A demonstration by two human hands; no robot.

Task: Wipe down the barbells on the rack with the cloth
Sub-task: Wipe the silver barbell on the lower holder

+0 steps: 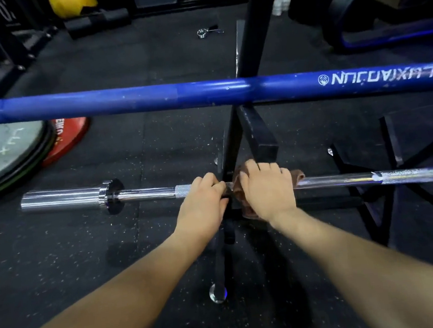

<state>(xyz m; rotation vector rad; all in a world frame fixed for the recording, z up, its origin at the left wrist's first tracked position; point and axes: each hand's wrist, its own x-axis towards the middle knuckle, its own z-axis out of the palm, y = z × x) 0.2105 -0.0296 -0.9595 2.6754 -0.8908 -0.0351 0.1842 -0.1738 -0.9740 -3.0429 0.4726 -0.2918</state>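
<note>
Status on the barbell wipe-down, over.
Left hand grips the silver barbell. Right hand holds the brown cloth around it. Black rack upright sits between the hands.

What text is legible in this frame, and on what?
"LUXIAOJUN", white, upside down in this view, with a round logo beside it: on the blue bar.
"LUXIA", faint raised letters, possibly cut off: on the grey weight plate.
White lettering on the red weight plate: only partly in view, not readable.
Markings on the dark equipment top left: too dark and blurred.
Nothing readable on the silver barbell or the brown cloth.
</note>
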